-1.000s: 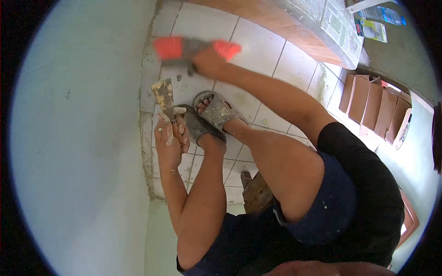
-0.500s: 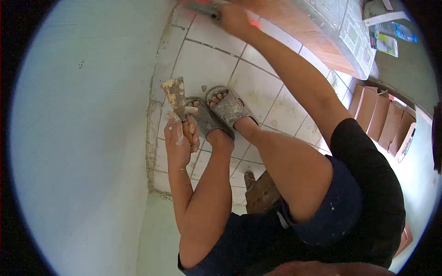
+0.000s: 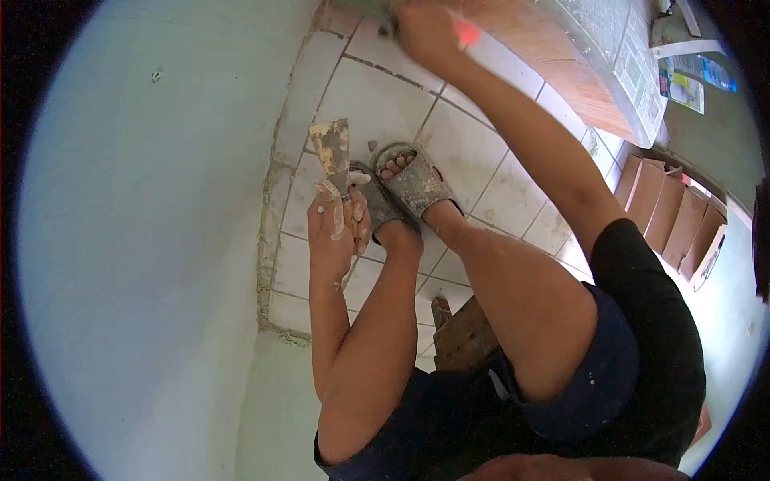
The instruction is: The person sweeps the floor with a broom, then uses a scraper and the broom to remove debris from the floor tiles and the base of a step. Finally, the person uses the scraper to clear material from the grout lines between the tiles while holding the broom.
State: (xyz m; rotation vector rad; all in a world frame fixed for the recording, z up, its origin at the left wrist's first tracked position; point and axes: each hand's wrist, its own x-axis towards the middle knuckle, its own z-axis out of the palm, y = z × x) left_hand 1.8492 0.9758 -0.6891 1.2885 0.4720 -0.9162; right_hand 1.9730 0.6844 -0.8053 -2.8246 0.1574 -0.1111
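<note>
My left hand (image 3: 337, 220) is closed round the wooden handle of a putty knife (image 3: 330, 144), whose worn, crusted blade points up and away from me. White paste smears the fingers. At the top edge, my right hand (image 3: 429, 36) reaches far forward and grips a plastering trowel (image 3: 361, 6) against or close to the wall. It has a grey blade and a red handle end; it is blurred and partly out of view. The pale green wall (image 3: 152, 240) fills the left side.
Below are dusty white floor tiles (image 3: 377, 100) and my slippers (image 3: 413, 184). A wooden stool (image 3: 465, 337) is under me. A tiled counter (image 3: 593, 48) stands at upper right, with a plastic bottle (image 3: 714, 72) and an open cardboard box (image 3: 670, 212) beyond it.
The view has shifted slightly. My left hand with the putty knife sits a little further right and higher. My right hand has moved slightly with the trowel, which is now mostly cut off at the top.
</note>
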